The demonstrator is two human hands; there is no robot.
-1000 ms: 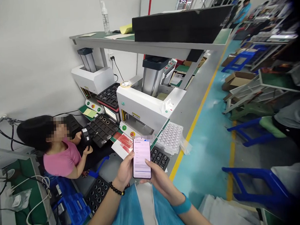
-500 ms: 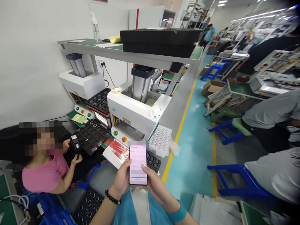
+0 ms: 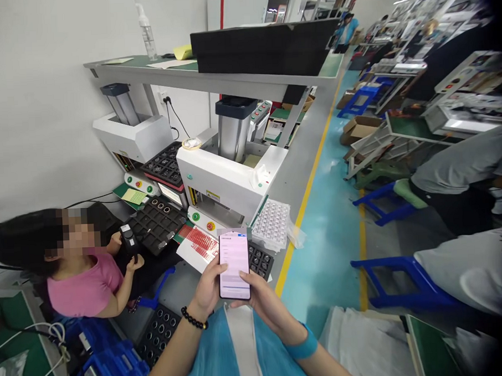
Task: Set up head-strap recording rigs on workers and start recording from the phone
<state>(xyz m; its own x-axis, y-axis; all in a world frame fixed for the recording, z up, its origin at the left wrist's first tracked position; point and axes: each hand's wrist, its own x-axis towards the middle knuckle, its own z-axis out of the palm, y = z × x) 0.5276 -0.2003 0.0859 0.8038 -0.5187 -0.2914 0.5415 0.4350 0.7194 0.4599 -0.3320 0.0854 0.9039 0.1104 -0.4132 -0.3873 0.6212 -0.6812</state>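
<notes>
A smartphone [image 3: 234, 266] with a lit pinkish-white screen of text stands upright between my two hands. My left hand [image 3: 208, 287] wraps its left edge, thumb over the screen's side, with a black bead bracelet at the wrist. On the right edge, my right hand [image 3: 262, 298] holds the same phone, its thumb on the lower screen; a blue band circles that wrist. Fingers behind the phone are mostly hidden. Just beyond it lie a white sheet with red pieces [image 3: 199, 245] and a black tray of small round parts [image 3: 260, 261].
A person in pink [image 3: 86, 284] sits at left, holding a black device [image 3: 129, 242]. White press machines [image 3: 229, 172] stand ahead under a shelf [image 3: 167, 78]. Blue stools [image 3: 405, 284] and people in grey are at right, past a yellow-lined aisle. Blue bins [image 3: 112, 360] sit lower left.
The view has tilted down and shifted slightly, so the surroundings sit a little differently in frame. Both hands keep their hold on the phone, and my left thumb sits slightly further over the screen.
</notes>
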